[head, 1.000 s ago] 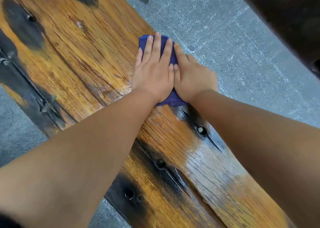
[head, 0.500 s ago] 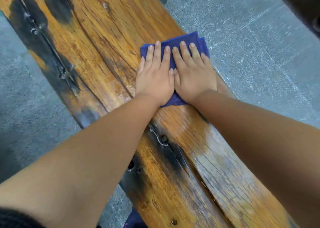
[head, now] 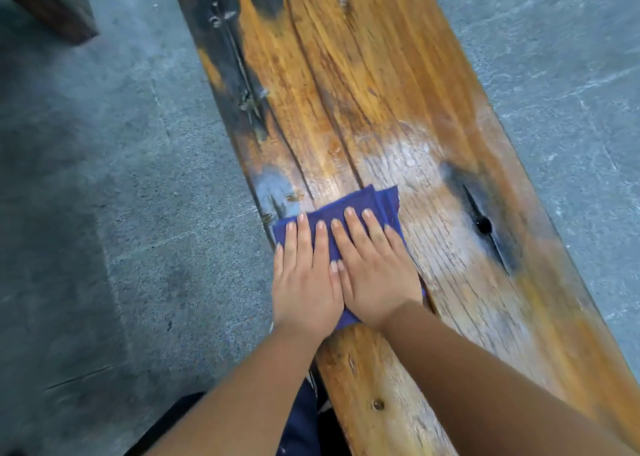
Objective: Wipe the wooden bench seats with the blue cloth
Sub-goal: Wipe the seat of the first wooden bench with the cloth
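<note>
Head view: blue cloth (head: pixel 367 206) lies folded at counter's (head: pixel 381 85) left edge, mostly hidden under both hands; only its far part & a sliver betw. the wrists show. Left hand (head: pixel 304 282) & right hand (head: pixel 375 279) side by side, each grip flat, fingers straight, pressing cloth down. Dark object (head: pixel 48 5) on floor (head: pixel 104 196) top left, cut off, can't ID.

This looks like an outdoor or semi-open seating area: a weathered plank bench surface (head: pixel 381 85), worn and dark-stained, stands on a grey stone-paved floor (head: pixel 104 196), with dark wooden furniture (head: pixel 52 9) off beyond the surface's far left.
</note>
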Action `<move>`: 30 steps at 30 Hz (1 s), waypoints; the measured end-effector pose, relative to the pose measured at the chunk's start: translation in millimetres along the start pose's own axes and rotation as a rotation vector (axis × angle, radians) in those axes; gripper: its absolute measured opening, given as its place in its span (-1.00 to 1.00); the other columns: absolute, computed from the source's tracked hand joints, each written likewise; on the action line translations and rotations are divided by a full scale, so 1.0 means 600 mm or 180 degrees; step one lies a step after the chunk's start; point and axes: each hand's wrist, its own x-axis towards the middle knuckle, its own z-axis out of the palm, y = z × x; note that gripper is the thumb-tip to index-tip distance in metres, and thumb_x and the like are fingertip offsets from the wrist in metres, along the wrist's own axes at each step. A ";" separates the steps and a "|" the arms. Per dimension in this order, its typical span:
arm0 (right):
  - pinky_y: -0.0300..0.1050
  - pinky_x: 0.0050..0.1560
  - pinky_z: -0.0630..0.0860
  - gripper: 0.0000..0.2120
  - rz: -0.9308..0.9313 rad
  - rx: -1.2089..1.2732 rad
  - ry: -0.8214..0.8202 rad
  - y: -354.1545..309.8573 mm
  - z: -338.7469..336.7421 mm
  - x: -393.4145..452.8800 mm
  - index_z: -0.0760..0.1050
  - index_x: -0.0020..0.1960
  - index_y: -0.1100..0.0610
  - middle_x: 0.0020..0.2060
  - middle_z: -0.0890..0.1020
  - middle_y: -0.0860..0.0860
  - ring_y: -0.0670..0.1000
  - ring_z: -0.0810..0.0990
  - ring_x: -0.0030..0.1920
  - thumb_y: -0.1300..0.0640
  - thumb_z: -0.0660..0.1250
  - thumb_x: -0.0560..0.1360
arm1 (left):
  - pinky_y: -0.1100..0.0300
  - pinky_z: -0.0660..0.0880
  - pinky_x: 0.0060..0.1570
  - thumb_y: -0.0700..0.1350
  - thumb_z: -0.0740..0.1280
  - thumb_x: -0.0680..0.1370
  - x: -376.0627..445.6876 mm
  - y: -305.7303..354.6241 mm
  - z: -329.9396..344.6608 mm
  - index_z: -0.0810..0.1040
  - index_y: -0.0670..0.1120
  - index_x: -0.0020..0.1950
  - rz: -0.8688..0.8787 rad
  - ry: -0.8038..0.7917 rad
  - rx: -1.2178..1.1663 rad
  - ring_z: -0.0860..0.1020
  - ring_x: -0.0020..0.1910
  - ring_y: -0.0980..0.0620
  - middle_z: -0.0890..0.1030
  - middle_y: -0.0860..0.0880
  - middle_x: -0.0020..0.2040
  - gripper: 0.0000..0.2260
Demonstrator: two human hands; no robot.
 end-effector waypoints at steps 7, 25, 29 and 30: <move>0.13 0.48 -0.01 -0.44 -0.0134 -0.0094 -0.0194 -0.037 0.015 -0.027 0.13 0.56 0.03 0.54 0.22 0.08 0.18 0.09 0.54 -0.12 0.01 0.60 | -0.03 -0.16 0.47 0.04 -0.07 0.57 -0.046 -0.032 0.010 0.06 -0.11 0.57 -0.0165 -0.0105 -0.0223 -0.17 0.54 -0.10 -0.12 -0.14 0.56 -0.43; 0.14 0.49 0.02 -0.42 -0.0452 -0.0423 0.0080 -0.048 -0.097 0.303 0.07 0.58 0.00 0.57 0.12 0.07 0.16 0.04 0.55 -0.12 -0.04 0.60 | -0.07 -0.05 0.49 0.04 -0.02 0.55 0.249 -0.117 -0.079 0.05 -0.12 0.57 -0.0220 0.0445 -0.0196 -0.12 0.56 -0.15 -0.04 -0.18 0.59 -0.41; 0.11 0.49 -0.01 -0.43 -0.0597 -0.0416 0.0122 -0.045 -0.116 0.361 0.06 0.59 0.00 0.58 0.08 0.05 0.14 0.01 0.56 -0.12 -0.05 0.61 | -0.10 -0.01 0.49 0.04 -0.01 0.55 0.301 -0.130 -0.100 0.07 -0.12 0.57 -0.0247 0.0512 -0.0170 -0.10 0.56 -0.15 -0.03 -0.18 0.59 -0.41; 0.11 0.50 -0.02 -0.43 -0.0586 -0.0416 0.0124 -0.047 -0.122 0.383 0.04 0.59 0.00 0.59 0.07 0.05 0.13 -0.01 0.57 -0.13 -0.06 0.61 | -0.09 -0.02 0.50 0.05 -0.03 0.55 0.322 -0.135 -0.107 0.08 -0.12 0.56 -0.0250 0.0516 -0.0148 -0.10 0.56 -0.15 -0.03 -0.18 0.59 -0.41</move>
